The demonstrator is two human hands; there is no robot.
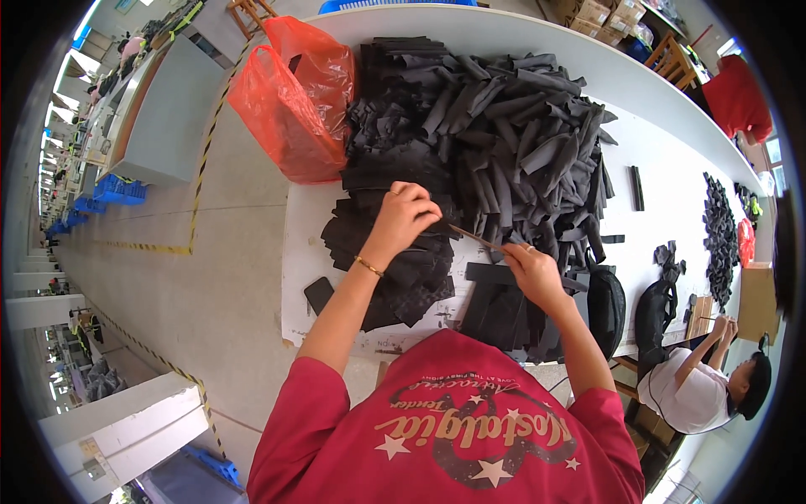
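Long white table (pixel 672 160) in a big workshop hall, grey floor with yellow-black tape lines alongside. Most of the table's near end is buried under a heap of black strips (pixel 495 126), rubbery or foam-like, lying every which way. An orange plastic bag (pixel 294 101) sits at the table's left edge, touching the heap. Left hand (pixel 405 214) rests on a lower stack of black pieces (pixel 395 269) at the heap's near side, fingers curled and pressed together over the top piece; a thin bracelet shows on the wrist. Right hand (pixel 531 270) is just right of it, fingers closed, pinching a thin brownish stick-like tool (pixel 472 237) whose tip runs up-left toward the left hand's fingertips. Under the right hand lies a squared pile of flat black sheets (pixel 499 307). A small dark flat object (pixel 318 294) lies on the table near the left forearm. Far right, another person in a white shirt (pixel 684 391) sits at the table's end.
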